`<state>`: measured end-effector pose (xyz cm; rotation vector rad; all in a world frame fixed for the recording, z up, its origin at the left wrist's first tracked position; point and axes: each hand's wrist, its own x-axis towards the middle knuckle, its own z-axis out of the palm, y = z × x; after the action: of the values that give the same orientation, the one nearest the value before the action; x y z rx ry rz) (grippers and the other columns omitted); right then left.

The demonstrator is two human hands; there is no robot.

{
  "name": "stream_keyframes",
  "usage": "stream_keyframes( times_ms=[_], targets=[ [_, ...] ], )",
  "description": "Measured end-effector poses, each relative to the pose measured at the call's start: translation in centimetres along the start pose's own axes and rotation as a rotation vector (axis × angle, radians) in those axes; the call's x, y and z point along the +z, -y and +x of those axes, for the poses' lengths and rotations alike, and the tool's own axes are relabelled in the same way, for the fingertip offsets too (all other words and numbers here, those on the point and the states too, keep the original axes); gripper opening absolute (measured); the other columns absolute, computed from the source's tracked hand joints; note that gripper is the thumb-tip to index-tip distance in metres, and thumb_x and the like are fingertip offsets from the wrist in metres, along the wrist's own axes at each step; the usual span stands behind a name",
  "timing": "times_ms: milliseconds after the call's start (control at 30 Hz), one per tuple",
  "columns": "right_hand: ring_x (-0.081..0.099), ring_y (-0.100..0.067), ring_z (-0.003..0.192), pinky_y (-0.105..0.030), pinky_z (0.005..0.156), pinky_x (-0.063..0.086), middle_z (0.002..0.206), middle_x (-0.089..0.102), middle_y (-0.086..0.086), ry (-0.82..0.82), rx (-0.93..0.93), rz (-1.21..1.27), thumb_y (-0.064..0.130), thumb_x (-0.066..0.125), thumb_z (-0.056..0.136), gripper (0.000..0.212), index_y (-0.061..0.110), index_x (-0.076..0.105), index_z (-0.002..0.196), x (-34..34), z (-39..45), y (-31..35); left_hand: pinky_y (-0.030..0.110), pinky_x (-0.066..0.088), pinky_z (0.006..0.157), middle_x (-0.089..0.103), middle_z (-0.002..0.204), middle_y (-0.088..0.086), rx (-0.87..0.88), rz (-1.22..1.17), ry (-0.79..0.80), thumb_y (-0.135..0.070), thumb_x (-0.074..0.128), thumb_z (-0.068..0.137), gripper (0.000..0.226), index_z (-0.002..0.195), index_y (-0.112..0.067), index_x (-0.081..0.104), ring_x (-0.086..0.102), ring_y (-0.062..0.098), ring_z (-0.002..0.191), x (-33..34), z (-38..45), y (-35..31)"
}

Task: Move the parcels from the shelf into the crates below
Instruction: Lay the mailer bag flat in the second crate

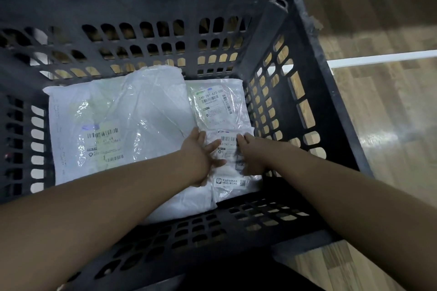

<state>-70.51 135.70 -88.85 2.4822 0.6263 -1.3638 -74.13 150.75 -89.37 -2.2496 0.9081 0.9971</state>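
Currently both arms reach down into the dark slotted crate [305, 73]. Small white parcel [233, 172] lies on the crate floor at the near right, directly under and between the two hands. Left hand [201, 156] rests on its left edge, fingers spread and fairly straight, tips pointing right across the label. Right hand [250, 156] lies on its right side, fingers extended toward the barcode; blurred, so whether it pinches the wrapper cannot be told. Second small labelled parcel [217, 104] sits just beyond the fingertips, touching the first. Large white parcel [118, 125] fills the crate's left side, beside the left hand.
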Motion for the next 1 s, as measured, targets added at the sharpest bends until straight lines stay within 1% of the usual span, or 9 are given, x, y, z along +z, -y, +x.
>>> stream_keyframes(
  times_ms=[67, 133, 233, 367, 433, 600, 700, 867, 1000],
  targets=[
    [0.028, -0.031, 0.139, -0.042, 0.109, 0.034, 0.157, 0.009, -0.013, -0.003, 0.011, -0.007, 0.032, 0.06, 0.089, 0.095, 0.006, -0.007, 0.15, 0.0, -0.1, -0.1, 0.052, 0.002, 0.114, -0.018, 0.157, 0.001, -0.002, -0.003, 0.019, -0.06, 0.037, 0.093, 0.071, 0.146, -0.047, -0.007, -0.003, 0.041, 0.142, -0.2, 0.2, 0.1],
    [0.035, -0.032, 0.135, -0.043, 0.105, 0.039, 0.153, 0.018, -0.015, 0.006, 0.024, -0.052, 0.032, 0.06, 0.089, 0.09, 0.005, 0.001, 0.15, 0.0, -0.3, 0.2, 0.05, 0.004, 0.113, -0.017, 0.157, 0.003, 0.017, 0.003, 0.025, -0.059, 0.036, 0.094, 0.068, 0.146, -0.046, -0.005, 0.001, 0.039, 0.143, -0.5, 0.0, 0.1],
    [0.039, -0.035, 0.13, -0.045, 0.102, 0.042, 0.148, 0.022, -0.016, 0.106, 0.027, -0.158, 0.031, 0.06, 0.089, 0.083, 0.006, 0.009, 0.149, 0.6, -0.9, 0.8, 0.047, 0.009, 0.113, -0.012, 0.158, 0.009, 0.052, -0.001, -0.004, -0.055, 0.038, 0.095, 0.068, 0.148, -0.041, -0.001, 0.01, 0.034, 0.143, -0.5, -0.6, 0.2],
    [0.023, -0.034, 0.141, -0.046, 0.109, 0.035, 0.158, -0.001, -0.009, 0.246, 0.038, -0.237, 0.03, 0.059, 0.091, 0.093, 0.013, -0.009, 0.151, 0.5, -1.6, 0.9, 0.047, 0.006, 0.114, -0.01, 0.158, 0.013, 0.061, 0.014, -0.022, -0.052, 0.038, 0.096, 0.068, 0.149, -0.037, -0.002, 0.004, 0.033, 0.143, 0.4, -1.2, 0.1],
    [0.022, -0.032, 0.142, -0.045, 0.109, 0.035, 0.158, -0.001, -0.007, 0.249, 0.04, -0.243, 0.028, 0.059, 0.091, 0.092, 0.014, -0.01, 0.151, 0.3, -1.6, 0.9, 0.047, 0.005, 0.114, -0.009, 0.158, 0.012, 0.059, 0.002, -0.026, -0.052, 0.037, 0.096, 0.067, 0.149, -0.037, 0.0, 0.003, 0.033, 0.143, 0.6, -1.1, 0.2],
    [0.038, -0.027, 0.133, -0.043, 0.1, 0.043, 0.148, 0.032, -0.005, 0.089, 0.03, -0.246, 0.032, 0.05, 0.095, 0.063, 0.018, 0.022, 0.149, -0.4, -2.9, 0.8, 0.046, 0.008, 0.114, -0.008, 0.158, 0.012, 0.016, -0.072, -0.099, -0.05, 0.041, 0.095, 0.068, 0.15, -0.034, 0.004, -0.002, 0.031, 0.144, 0.7, -2.0, 0.1],
    [0.044, -0.026, 0.127, -0.041, 0.093, 0.044, 0.142, 0.041, -0.003, 0.014, 0.063, -0.243, 0.032, 0.048, 0.096, 0.055, 0.023, 0.028, 0.146, -1.7, -5.3, 1.2, 0.047, 0.01, 0.115, -0.009, 0.157, 0.015, -0.065, -0.273, -0.151, -0.045, 0.044, 0.094, 0.07, 0.151, -0.027, 0.007, 0.0, 0.032, 0.144, 1.5, -4.9, 0.1],
    [0.045, -0.026, 0.125, -0.038, 0.084, 0.043, 0.138, 0.044, -0.003, 0.004, 0.044, -0.287, 0.026, 0.049, 0.095, 0.05, 0.022, 0.035, 0.142, -5.8, -13.0, 3.1, 0.05, -0.002, 0.115, -0.02, 0.156, 0.011, -0.174, -0.436, 0.081, -0.039, 0.044, 0.097, 0.076, 0.15, -0.025, -0.008, -0.01, 0.03, 0.145, -0.3, -14.2, 1.4],
    [0.046, -0.028, 0.123, -0.036, 0.081, 0.042, 0.138, 0.043, -0.004, 0.044, 0.014, -0.297, 0.024, 0.045, 0.095, 0.043, 0.02, 0.037, 0.138, -11.1, -20.9, 3.9, 0.051, -0.002, 0.114, -0.016, 0.157, 0.012, -0.224, -0.439, 0.157, -0.042, 0.037, 0.099, 0.072, 0.15, -0.024, -0.009, -0.008, 0.032, 0.145, -4.2, -23.9, 4.1]
  ],
)
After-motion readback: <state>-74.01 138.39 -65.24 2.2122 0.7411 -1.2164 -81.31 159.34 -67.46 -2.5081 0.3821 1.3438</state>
